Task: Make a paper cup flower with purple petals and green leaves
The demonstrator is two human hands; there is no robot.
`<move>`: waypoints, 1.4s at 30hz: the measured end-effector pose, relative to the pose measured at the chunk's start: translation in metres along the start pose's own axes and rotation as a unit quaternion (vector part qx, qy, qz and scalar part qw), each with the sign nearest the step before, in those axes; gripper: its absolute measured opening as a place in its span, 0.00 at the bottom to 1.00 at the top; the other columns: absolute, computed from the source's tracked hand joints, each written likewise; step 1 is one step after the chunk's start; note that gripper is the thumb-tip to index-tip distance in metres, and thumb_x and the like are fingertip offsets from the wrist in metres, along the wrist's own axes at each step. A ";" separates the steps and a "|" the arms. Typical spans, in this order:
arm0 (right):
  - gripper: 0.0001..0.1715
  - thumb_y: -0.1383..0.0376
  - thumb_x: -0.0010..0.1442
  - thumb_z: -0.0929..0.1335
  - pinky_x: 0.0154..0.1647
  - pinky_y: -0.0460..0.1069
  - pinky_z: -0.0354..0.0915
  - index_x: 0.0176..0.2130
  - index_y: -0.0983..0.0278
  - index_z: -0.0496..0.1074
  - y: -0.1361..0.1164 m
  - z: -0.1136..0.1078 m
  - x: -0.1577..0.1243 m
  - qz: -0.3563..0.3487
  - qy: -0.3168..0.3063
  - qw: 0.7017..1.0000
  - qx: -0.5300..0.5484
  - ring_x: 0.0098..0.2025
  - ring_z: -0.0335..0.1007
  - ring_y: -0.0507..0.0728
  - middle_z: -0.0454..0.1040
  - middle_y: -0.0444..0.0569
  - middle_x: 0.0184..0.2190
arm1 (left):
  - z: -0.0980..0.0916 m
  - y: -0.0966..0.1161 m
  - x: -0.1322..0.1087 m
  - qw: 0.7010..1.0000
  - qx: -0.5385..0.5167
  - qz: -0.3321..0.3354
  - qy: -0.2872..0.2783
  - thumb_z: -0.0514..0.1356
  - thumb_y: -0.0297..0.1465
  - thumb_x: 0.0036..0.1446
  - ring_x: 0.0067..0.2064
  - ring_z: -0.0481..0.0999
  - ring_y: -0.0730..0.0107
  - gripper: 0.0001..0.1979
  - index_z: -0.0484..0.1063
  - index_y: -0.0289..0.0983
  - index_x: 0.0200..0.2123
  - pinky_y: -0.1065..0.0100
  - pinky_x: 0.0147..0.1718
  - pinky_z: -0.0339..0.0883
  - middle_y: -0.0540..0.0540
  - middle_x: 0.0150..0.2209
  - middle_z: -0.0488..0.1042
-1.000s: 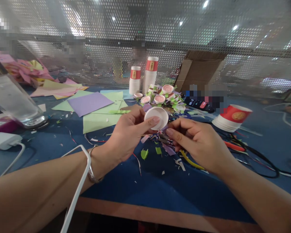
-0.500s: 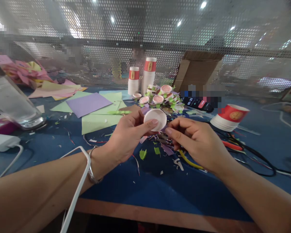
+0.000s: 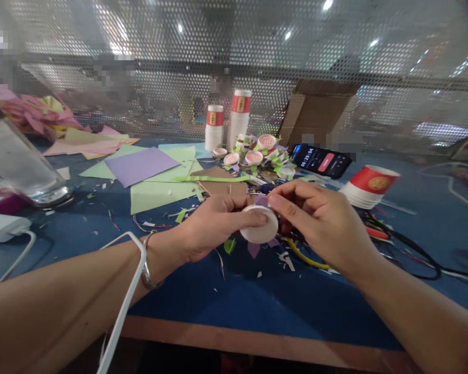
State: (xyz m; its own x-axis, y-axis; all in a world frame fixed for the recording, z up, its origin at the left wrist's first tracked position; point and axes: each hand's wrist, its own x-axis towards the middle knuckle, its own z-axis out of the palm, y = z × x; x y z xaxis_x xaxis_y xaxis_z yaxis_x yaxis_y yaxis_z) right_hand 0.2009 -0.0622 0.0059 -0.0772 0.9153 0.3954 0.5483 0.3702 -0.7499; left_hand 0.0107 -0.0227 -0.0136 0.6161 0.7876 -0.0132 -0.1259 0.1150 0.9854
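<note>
Between the thumb and fingers of my left hand (image 3: 212, 226) is a small white paper-cup bottom (image 3: 263, 235), a round disc with a low rim. At its far edge my right hand (image 3: 320, 221) pinches a little piece of purple paper (image 3: 261, 200). That paper meets the rim; whether it is stuck there I cannot tell. A second purple paper piece (image 3: 253, 251) pokes out below the disc. Beyond my hands lies a pile of cup bottoms (image 3: 254, 158) with red prints and green and purple paper bits around them.
Stacked paper cups (image 3: 239, 117) stand at the back; more red-and-white cups (image 3: 370, 186) lean at right near a phone (image 3: 322, 161). Purple and green sheets (image 3: 140, 166) lie left, beside a glass of water (image 3: 23, 161). Cables (image 3: 413, 259) and paper scraps litter the blue table (image 3: 226, 311).
The cup bottom has come down and a little right, and tilted. My right hand's fingertips have moved to its far edge with purple paper. A brown card and green strip beyond show more.
</note>
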 end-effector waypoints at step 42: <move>0.10 0.59 0.66 0.69 0.26 0.48 0.63 0.36 0.61 0.77 0.016 -0.003 0.002 -0.013 -0.104 0.989 -0.106 0.26 0.70 0.53 0.78 0.46 0.27 | -0.019 0.016 0.004 0.983 -0.001 0.091 0.158 0.69 0.27 0.52 0.36 0.78 0.70 0.10 0.75 0.34 0.39 0.68 0.35 0.70 0.45 0.39 0.79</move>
State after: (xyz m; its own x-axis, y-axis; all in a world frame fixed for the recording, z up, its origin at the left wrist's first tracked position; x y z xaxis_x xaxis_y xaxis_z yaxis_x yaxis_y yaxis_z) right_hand 0.2120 -0.0551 -0.0041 -0.2504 0.9270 0.2794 0.7039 0.3724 -0.6048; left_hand -0.0032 -0.0061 -0.0009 0.3115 0.9437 0.1115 -0.2128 -0.0451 0.9761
